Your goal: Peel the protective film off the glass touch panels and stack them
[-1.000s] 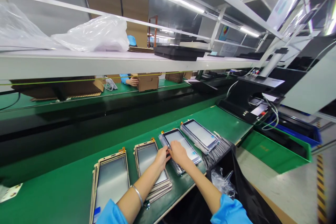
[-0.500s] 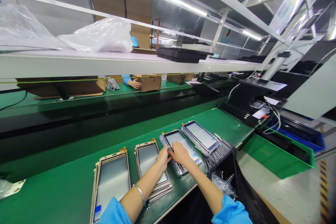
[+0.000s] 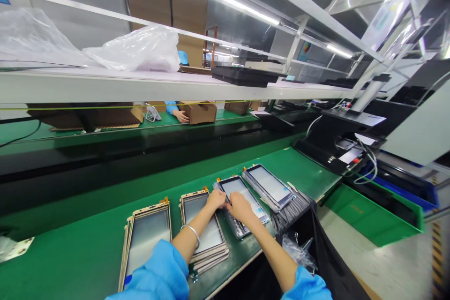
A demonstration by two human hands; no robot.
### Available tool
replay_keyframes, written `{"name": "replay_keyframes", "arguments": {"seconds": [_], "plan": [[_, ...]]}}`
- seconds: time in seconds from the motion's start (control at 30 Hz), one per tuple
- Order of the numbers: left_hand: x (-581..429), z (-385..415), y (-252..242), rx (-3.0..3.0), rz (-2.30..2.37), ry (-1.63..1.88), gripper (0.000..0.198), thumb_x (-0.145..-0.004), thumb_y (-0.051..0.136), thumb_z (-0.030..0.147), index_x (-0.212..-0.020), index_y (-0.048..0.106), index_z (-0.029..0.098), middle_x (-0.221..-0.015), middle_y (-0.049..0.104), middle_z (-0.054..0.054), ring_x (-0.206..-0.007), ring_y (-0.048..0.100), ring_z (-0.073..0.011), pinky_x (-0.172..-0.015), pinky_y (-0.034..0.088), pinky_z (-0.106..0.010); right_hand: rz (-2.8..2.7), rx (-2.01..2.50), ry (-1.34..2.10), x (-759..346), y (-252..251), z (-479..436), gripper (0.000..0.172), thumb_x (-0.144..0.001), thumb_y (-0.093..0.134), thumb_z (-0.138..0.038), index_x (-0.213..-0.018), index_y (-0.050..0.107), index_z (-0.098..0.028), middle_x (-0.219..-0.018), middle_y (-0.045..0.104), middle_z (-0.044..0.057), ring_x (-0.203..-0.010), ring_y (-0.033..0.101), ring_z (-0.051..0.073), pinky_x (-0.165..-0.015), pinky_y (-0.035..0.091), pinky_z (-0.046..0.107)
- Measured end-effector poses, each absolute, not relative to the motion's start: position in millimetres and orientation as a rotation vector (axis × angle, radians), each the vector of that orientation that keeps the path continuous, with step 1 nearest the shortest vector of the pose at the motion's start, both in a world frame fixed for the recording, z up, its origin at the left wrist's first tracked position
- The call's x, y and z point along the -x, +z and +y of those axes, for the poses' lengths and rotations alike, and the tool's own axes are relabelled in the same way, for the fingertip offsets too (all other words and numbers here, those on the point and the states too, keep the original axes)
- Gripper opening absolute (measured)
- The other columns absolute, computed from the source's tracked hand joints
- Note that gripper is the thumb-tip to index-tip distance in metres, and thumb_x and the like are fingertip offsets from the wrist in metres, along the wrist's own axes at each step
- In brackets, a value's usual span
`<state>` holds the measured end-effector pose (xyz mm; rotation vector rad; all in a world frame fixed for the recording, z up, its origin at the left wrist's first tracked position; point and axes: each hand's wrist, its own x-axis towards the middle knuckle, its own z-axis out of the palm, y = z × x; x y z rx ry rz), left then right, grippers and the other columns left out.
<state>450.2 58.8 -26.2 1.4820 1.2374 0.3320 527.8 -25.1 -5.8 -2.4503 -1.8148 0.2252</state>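
My left hand (image 3: 216, 198) and my right hand (image 3: 239, 207) meet over the left edge of a stack of plastic-wrapped screen panels (image 3: 251, 201). Both have their fingers closed in a pinch at the top panel's edge; the exact grip is hidden behind the fingers. Another wrapped stack of screen panels (image 3: 270, 183) lies to the right. Under my left forearm sits a stack of light-framed screen panels (image 3: 198, 208) with an orange flex tab. Farther left is a second light-framed stack (image 3: 151, 229), partly covered by my blue sleeve.
A white shelf (image 3: 140, 85) with clear plastic bags (image 3: 137, 49) and a black tray (image 3: 246, 75) runs above the green bench (image 3: 70, 253). Black equipment (image 3: 326, 138) stands at the right, beyond it a green bin (image 3: 372, 213). Across the line, a co-worker's hand (image 3: 181, 116) touches a cardboard box (image 3: 198, 113).
My left hand has shifted slightly up and left along the panel's edge, its wrist turned more over. My right hand stays nearly in place. The view has tilted slightly.
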Motion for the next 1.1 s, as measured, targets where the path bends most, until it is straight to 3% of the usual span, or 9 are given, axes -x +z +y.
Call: {"name": "replay_keyframes", "arguments": {"seconds": [0.13,0.4,0.5,0.67,0.87,0.93,1.03,1.1], "plan": [[-453,67,-19,-1.606,1.328,0.224,0.029,-0.088,0.058,0.031,-0.114,0.057,0.017,-0.116,0.059,-0.009,-0.099,0.06,-0.0224,-0.083,0.051,-0.043,-1.831,2.446,0.195,-524,-8,-23,0.026,-0.088,0.053,-0.031,-0.104,0.061,-0.012,-0.104,0.063,0.014,-0.103,0.057,0.027,-0.077,0.043,0.03],[-457,68,-7,-1.604,1.324,0.301,0.027,-0.088,0.058,0.031,-0.112,0.058,0.018,-0.117,0.059,-0.008,-0.101,0.06,-0.0224,-0.085,0.051,-0.042,-1.725,2.447,0.125,-519,-4,-16,0.02,-0.09,0.044,-0.015,-0.098,0.061,-0.009,-0.1,0.064,0.018,-0.094,0.062,0.027,-0.072,0.045,0.031],[-461,63,2,-1.514,1.214,0.416,0.028,-0.089,0.057,0.032,-0.112,0.059,0.017,-0.117,0.059,-0.008,-0.101,0.059,-0.0231,-0.086,0.05,-0.043,-1.685,2.366,0.114,-528,10,-16,0.02,-0.09,0.04,-0.012,-0.088,0.06,-0.013,-0.09,0.064,0.014,-0.083,0.063,0.024,-0.067,0.043,0.029],[-458,36,19,-1.257,0.909,0.647,0.035,-0.09,0.055,0.035,-0.121,0.054,0.018,-0.129,0.052,-0.01,-0.113,0.054,-0.0263,-0.094,0.044,-0.05,-1.637,2.094,0.099,-554,64,-37,0.022,-0.089,0.04,-0.02,-0.069,0.047,-0.02,-0.067,0.055,0.001,-0.065,0.055,0.015,-0.062,0.04,0.025],[-388,1,40,-0.904,0.478,0.565,0.046,-0.096,0.034,0.038,-0.135,0.042,0.017,-0.137,0.05,-0.016,-0.124,0.049,-0.0287,-0.099,0.041,-0.049,-1.475,1.589,0.299,-541,109,-67,0.034,-0.093,0.028,-0.035,-0.063,0.038,-0.022,-0.059,0.05,-0.002,-0.057,0.05,0.013,-0.06,0.043,0.025],[-352,-9,48,-0.795,0.376,0.576,0.049,-0.095,0.033,0.037,-0.143,0.03,0.025,-0.141,0.047,-0.012,-0.127,0.046,-0.028,-0.1,0.04,-0.049,-1.342,1.432,0.418,-525,99,-65,0.034,-0.093,0.032,-0.038,-0.063,0.038,-0.022,-0.057,0.049,-0.003,-0.053,0.048,0.013,-0.056,0.043,0.026],[-302,-25,58,-0.526,0.263,0.66,0.057,-0.095,0.037,0.033,-0.147,0.013,0.035,-0.145,0.042,-0.01,-0.131,0.042,-0.0292,-0.101,0.036,-0.055,-1.321,1.418,0.436,-492,70,-61,0.027,-0.089,0.043,-0.037,-0.068,0.046,-0.021,-0.064,0.054,0.0,-0.06,0.053,0.016,-0.059,0.046,0.028],[-275,-32,61,-0.382,0.27,0.71,0.058,-0.096,0.036,0.033,-0.147,0.009,0.035,-0.143,0.044,-0.012,-0.13,0.042,-0.0298,-0.1,0.036,-0.058,-1.458,1.427,0.244,-466,55,-65,0.017,-0.088,0.049,-0.034,-0.083,0.055,-0.019,-0.088,0.061,0.007,-0.083,0.058,0.021,-0.072,0.048,0.034]]}}
